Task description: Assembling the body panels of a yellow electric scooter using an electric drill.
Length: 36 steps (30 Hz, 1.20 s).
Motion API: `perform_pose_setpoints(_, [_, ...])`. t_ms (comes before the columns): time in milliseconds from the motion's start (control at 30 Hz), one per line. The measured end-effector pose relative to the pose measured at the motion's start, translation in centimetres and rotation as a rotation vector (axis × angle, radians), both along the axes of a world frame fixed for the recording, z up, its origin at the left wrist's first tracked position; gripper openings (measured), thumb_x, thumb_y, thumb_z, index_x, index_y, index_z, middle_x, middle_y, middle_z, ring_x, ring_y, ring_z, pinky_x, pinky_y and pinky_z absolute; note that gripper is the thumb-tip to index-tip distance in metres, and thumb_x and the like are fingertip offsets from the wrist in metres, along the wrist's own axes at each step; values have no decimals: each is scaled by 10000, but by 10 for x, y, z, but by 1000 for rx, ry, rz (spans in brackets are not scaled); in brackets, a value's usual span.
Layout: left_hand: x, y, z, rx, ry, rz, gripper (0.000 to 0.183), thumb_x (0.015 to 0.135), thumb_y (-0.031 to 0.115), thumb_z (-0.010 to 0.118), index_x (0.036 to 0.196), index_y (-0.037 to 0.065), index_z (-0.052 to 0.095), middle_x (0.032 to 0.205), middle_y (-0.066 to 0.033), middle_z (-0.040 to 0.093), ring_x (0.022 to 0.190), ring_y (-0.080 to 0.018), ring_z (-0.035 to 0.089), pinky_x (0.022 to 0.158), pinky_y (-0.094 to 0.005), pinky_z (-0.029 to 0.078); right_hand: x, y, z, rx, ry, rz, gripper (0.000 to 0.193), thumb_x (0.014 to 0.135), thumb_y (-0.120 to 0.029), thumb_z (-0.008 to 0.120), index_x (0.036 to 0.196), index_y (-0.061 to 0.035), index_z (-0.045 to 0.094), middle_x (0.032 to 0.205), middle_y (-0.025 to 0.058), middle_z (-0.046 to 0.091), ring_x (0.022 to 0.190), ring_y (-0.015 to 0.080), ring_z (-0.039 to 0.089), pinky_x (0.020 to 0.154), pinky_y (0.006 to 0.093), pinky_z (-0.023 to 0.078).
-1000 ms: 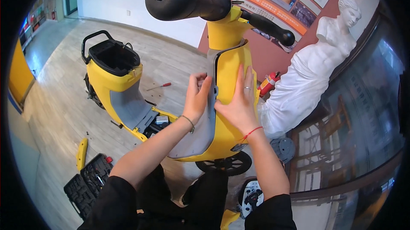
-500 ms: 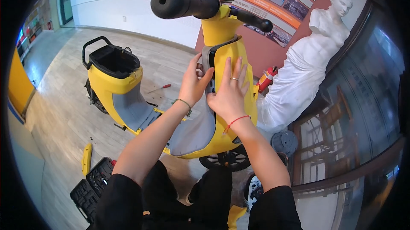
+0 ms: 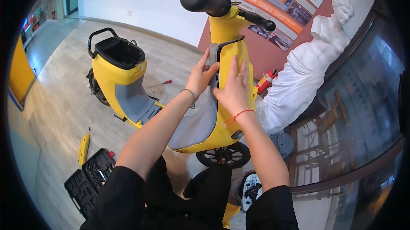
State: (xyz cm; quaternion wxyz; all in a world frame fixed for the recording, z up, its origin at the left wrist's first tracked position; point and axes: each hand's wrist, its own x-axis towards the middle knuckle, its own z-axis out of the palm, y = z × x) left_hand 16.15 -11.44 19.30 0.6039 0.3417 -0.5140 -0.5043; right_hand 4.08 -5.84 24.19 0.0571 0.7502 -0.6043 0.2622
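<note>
While spreading an open right hand [image 3: 234, 89] over the yellow cover [image 3: 224, 108] at the front of the scooter [image 3: 121, 76], below the handlebar [image 3: 206, 1], resting a bent-fingered left hand [image 3: 200, 77] of uncertain grip along the adjoining gray panel [image 3: 194, 128], apparently to steady both sides of the seam.

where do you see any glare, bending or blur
Head view: glare on the pane at right and on the floor at far left; head view: the brown rail curves, corners go black; head view: left hand and right hand look fairly sharp.
</note>
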Motion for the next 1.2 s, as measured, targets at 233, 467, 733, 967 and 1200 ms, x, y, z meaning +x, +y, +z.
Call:
perform_pose_setpoints(233, [-21,0,-9,-131,-10,39,726,964,345,458,1473,24,52,1391,-186,400,1262,-232,413,1007,-339,368,-20,-5,-9,-82,23,135,1043,690,-245,760,1439,-7,75,1464,310,120,1346,481,168,1066,475,289])
perform_pose_setpoints(467, [-14,16,26,-27,-775,70,894,806,568,557,1222,-177,291,1097,-314,579,1027,-394,598,872,-389,475,-5,-15,-44,-240,-59,-140,993,702,-255,731,1399,94,115,1408,359,193,1338,459,194,1104,474,200])
perform_pose_setpoints(733, [-18,21,48,86,-879,229,838,755,654,562,995,-142,457,909,-298,629,910,-382,642,774,-394,507,5,-13,-48,-339,-107,-186,982,701,-278,724,1399,95,143,1425,301,227,1361,398,196,1095,486,173])
perform_pose_setpoints(967, [4,12,52,-158,-1138,195,857,760,646,571,1084,-141,474,1027,-301,597,979,-391,613,804,-400,500,3,-13,-49,-309,-89,-186,1065,673,-404,751,1400,90,150,1442,299,205,1370,390,186,1093,490,179])
perform_pose_setpoints(1200, [-8,-1,101,-211,-1213,345,965,673,665,645,1244,-78,412,1122,-240,557,962,-354,625,788,-379,514,20,-5,-55,-275,-190,-386,1093,682,-474,740,1409,70,131,1457,292,183,1379,421,152,1080,530,199])
